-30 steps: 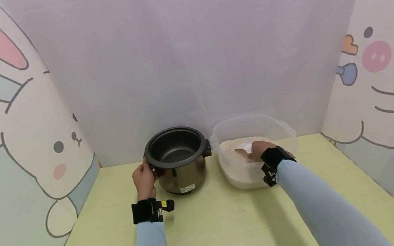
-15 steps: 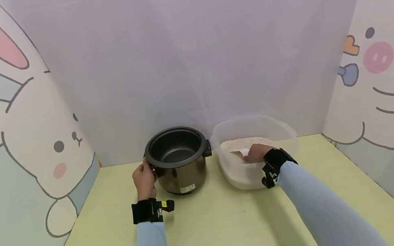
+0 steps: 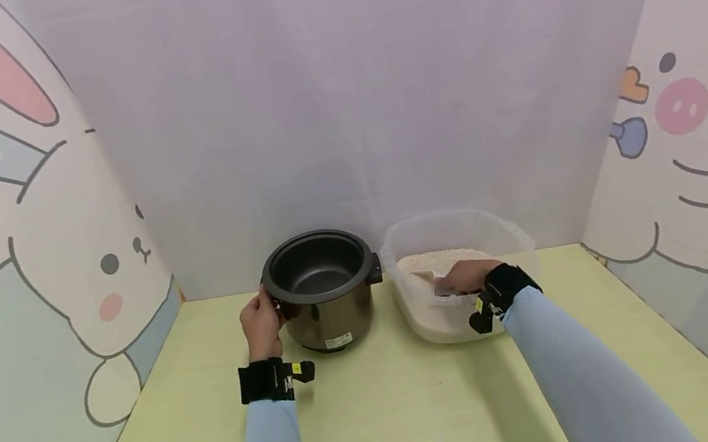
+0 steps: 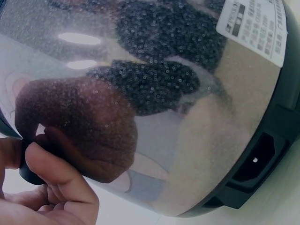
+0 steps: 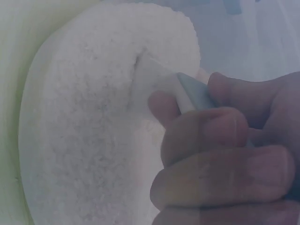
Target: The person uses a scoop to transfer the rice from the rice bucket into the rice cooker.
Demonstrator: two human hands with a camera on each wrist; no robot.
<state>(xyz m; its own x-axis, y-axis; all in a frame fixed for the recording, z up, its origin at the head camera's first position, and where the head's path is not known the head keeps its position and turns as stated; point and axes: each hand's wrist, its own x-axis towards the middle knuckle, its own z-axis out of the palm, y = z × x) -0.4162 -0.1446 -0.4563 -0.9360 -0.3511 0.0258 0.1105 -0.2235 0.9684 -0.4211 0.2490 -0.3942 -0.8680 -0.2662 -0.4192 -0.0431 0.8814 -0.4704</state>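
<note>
A glossy brown rice cooker [image 3: 329, 316], its lid off and dark interior showing, stands on the table. My left hand [image 3: 261, 324] grips its left side handle; the left wrist view has thumb and fingers pinching that black handle [image 4: 30, 168]. To the cooker's right is a translucent plastic tub [image 3: 505, 235] holding white rice [image 3: 428, 262]. Reaching over the near rim, my right hand [image 3: 467, 277] has its fingers curled round a white scoop [image 5: 152, 79]. The scoop's tip meets the rice surface, and the fingers hide much of its handle.
The pale green tabletop [image 3: 379, 424] runs up to a whitish back curtain [image 3: 340, 105]. Side panels with a cartoon rabbit [image 3: 68, 271] and a cartoon bird [image 3: 673, 174] flank it. The cooker's right handle [image 3: 374, 268] sits close beside the tub.
My right hand first shifted left with the scoop down into the rice, then its wrist turned and drew slightly back toward me. My left hand keeps its grip on the cooker handle.
</note>
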